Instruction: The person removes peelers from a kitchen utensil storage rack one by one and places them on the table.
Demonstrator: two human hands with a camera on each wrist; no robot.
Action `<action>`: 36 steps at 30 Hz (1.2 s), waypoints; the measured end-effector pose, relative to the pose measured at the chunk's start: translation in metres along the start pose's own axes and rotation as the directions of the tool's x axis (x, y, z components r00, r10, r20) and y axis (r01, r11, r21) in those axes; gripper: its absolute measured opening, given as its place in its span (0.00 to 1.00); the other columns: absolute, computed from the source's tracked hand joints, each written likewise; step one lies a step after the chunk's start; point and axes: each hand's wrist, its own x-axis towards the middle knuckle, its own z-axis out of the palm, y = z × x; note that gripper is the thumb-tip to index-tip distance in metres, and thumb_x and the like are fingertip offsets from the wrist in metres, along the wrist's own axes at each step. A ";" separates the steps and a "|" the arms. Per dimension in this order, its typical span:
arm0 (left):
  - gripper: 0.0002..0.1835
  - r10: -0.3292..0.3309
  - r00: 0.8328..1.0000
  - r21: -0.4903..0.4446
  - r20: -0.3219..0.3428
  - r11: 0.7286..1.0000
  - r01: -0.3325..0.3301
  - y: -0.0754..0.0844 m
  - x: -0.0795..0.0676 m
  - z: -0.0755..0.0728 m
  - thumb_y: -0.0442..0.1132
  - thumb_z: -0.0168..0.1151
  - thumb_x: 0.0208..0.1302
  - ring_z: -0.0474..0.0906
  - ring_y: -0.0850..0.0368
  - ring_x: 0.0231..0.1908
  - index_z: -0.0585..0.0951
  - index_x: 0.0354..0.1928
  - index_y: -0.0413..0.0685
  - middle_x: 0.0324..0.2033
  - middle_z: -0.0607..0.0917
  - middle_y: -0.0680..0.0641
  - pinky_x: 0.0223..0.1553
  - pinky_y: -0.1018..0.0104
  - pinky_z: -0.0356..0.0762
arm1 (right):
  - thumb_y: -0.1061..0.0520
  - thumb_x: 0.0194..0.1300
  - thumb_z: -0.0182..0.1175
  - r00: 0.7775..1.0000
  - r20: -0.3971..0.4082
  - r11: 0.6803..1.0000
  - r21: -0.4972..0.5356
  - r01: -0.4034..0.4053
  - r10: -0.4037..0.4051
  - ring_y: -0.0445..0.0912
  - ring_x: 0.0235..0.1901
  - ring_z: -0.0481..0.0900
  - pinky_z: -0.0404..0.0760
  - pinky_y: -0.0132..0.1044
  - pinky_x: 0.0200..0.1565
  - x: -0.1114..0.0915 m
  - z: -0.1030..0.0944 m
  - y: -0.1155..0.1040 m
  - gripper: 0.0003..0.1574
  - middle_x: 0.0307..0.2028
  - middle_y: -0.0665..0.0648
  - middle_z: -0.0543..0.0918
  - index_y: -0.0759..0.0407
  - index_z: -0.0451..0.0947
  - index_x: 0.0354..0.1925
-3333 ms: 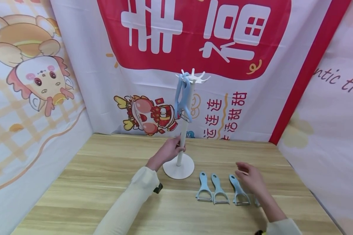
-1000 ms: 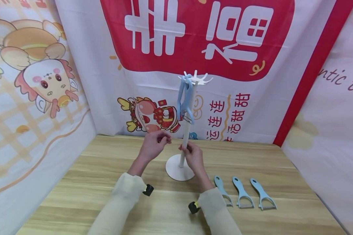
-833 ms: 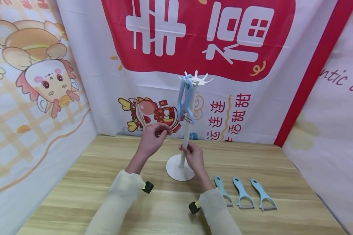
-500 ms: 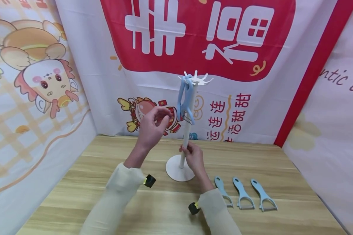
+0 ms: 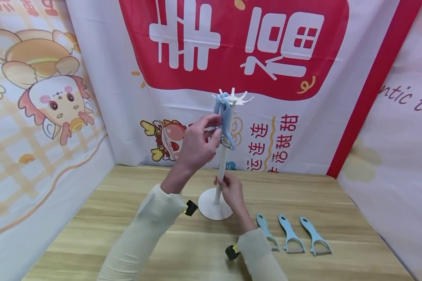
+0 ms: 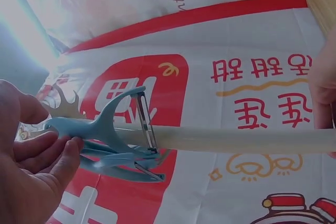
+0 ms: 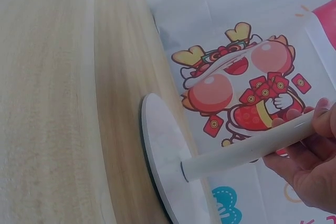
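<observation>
A white stand [image 5: 221, 166] with a round base and curved hooks on top carries several light blue Y-shaped peelers [image 5: 226, 117], hung by their handles on one side. My left hand [image 5: 200, 142] is up at those peelers; in the left wrist view its thumb and fingers close about the handle of the nearest peeler [image 6: 86, 128]. Part of the hung group is hidden behind that hand in the head view. Low on the pole, my right hand [image 5: 232, 191] grips the stand, and the right wrist view shows its fingers round the white pole [image 7: 241, 153] above the base [image 7: 170, 166].
Three more light blue peelers lie in a row on the wood-grain table [image 5: 91, 234], to the right of the stand: a left one [image 5: 263, 224], a middle one [image 5: 286, 228] and a right one [image 5: 313, 230]. A printed cloth [image 5: 119, 117] hangs behind the table, with others at the sides.
The left hand has let go of the pole and risen to the hanging peelers. The right hand has come from the table peelers to grip the pole. The hung peelers stay on their hook.
</observation>
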 end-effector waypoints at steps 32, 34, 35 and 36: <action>0.20 -0.303 0.935 -0.251 0.185 0.905 0.344 -0.011 0.019 -0.014 0.41 0.62 0.69 0.84 0.51 0.53 0.79 0.61 0.44 0.56 0.84 0.42 0.60 0.56 0.80 | 0.60 0.73 0.57 0.999 -0.006 0.999 0.013 -0.039 0.039 0.49 0.47 0.84 0.81 0.52 0.61 0.001 0.002 0.002 0.10 0.38 0.55 0.87 0.59 0.82 0.48; 0.20 -0.308 0.934 -0.250 0.180 0.904 0.346 -0.010 0.019 -0.015 0.41 0.62 0.69 0.84 0.51 0.53 0.79 0.61 0.44 0.55 0.84 0.42 0.60 0.56 0.81 | 0.59 0.73 0.57 1.000 -0.009 1.000 0.012 -0.029 0.029 0.49 0.46 0.85 0.81 0.51 0.60 0.001 0.002 0.002 0.09 0.38 0.55 0.87 0.57 0.82 0.47; 0.21 -0.310 0.934 -0.250 0.179 0.904 0.347 -0.009 0.019 -0.015 0.41 0.62 0.69 0.84 0.50 0.53 0.79 0.61 0.43 0.55 0.84 0.42 0.59 0.56 0.81 | 0.59 0.73 0.57 1.000 -0.009 1.000 0.012 -0.025 0.025 0.49 0.46 0.85 0.81 0.51 0.60 0.001 0.002 0.003 0.09 0.38 0.55 0.87 0.58 0.82 0.47; 0.21 -0.311 0.934 -0.251 0.177 0.903 0.349 -0.008 0.019 -0.015 0.41 0.62 0.69 0.84 0.50 0.53 0.79 0.61 0.42 0.55 0.85 0.42 0.59 0.56 0.81 | 0.59 0.73 0.57 1.000 -0.010 1.000 0.012 -0.022 0.022 0.49 0.46 0.85 0.81 0.51 0.60 0.001 0.001 0.003 0.09 0.38 0.55 0.87 0.57 0.82 0.47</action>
